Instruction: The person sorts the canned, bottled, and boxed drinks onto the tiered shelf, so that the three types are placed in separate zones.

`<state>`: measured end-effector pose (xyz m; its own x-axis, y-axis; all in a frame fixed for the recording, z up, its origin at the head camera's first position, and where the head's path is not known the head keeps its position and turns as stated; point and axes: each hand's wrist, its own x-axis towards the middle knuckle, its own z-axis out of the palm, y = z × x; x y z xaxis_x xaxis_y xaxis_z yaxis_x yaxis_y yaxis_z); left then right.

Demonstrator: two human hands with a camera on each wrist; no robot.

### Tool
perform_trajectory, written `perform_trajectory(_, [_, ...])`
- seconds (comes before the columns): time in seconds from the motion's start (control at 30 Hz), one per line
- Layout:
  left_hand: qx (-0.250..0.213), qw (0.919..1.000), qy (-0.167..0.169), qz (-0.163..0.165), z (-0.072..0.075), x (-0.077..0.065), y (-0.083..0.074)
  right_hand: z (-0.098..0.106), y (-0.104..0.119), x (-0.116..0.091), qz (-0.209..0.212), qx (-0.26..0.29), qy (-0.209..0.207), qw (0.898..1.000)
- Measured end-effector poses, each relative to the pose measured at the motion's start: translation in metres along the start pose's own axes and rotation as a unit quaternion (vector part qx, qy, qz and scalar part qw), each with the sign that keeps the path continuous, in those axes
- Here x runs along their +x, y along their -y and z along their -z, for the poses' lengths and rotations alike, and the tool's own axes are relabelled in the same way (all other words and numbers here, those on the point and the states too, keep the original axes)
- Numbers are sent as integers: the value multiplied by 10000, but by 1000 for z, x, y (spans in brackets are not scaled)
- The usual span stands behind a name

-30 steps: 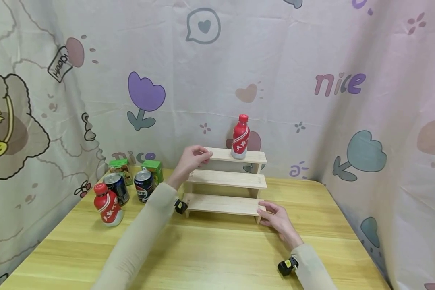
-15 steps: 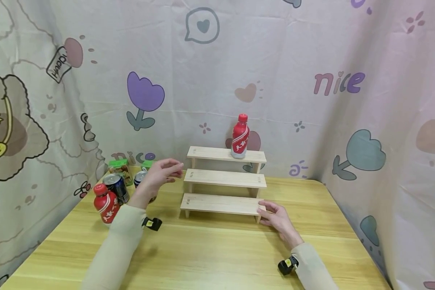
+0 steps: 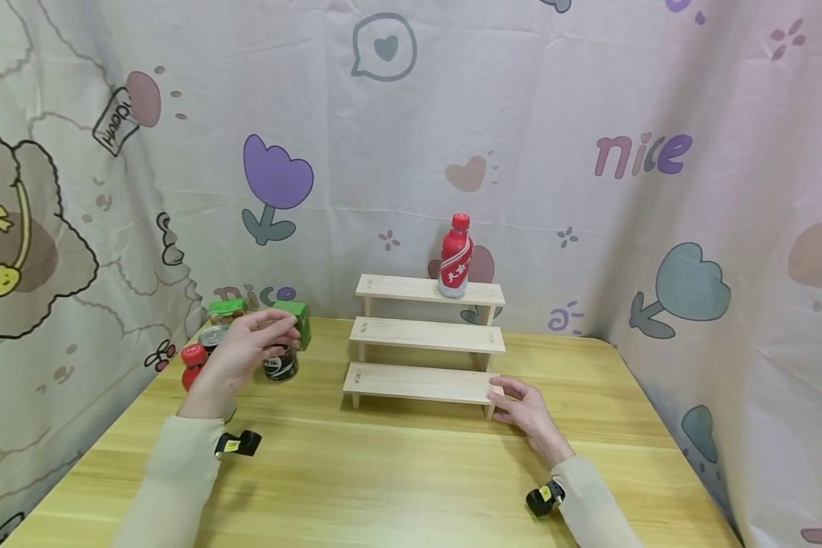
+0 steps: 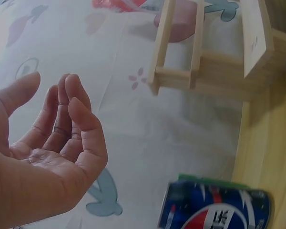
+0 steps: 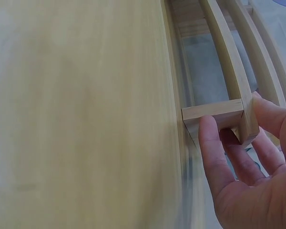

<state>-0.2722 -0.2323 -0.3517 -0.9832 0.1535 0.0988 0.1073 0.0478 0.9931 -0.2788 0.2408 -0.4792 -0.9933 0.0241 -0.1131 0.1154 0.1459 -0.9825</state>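
Observation:
My left hand (image 3: 243, 354) hovers over the group of drinks at the left, fingers loosely bent and holding nothing. Below its fingers stands a dark blue cola can (image 3: 281, 365), also close by in the left wrist view. Partly hidden behind the hand are a red-capped bottle (image 3: 193, 364) and another can (image 3: 211, 336). My right hand (image 3: 529, 417) grips the right end of the lowest step of a three-tier wooden stand (image 3: 418, 383). In the right wrist view, its thumb is on the board and its fingers touch the stand's leg (image 5: 212, 110).
A red and white bottle (image 3: 455, 262) stands upright on the top step, right of its middle. Two green boxes stand at the back left, one green box (image 3: 227, 307) beside the curtain and another green box (image 3: 303, 326) behind the cola can. A printed curtain (image 3: 411, 152) encloses the table (image 3: 397, 479).
My left hand has moved left and down from the top step's left end to over the drinks. The right hand keeps its grip, and the stand and its bottle stay put.

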Motion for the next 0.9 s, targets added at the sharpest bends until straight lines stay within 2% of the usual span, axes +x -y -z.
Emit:
perform_trajectory(0.3, [-351,9992,-32,-208,19,-12,-5,0,2,-4,-62,28,0,10000])
perform_trajectory(0.63, [-952,9942,3,-509,36,-21,-10,0,0,-5,-74,22,22,10000])
perform_trajectory(0.9, [-1122,9913,-284,-628,51,-29,-10,0,1,-1,-2,17,-13,10000])
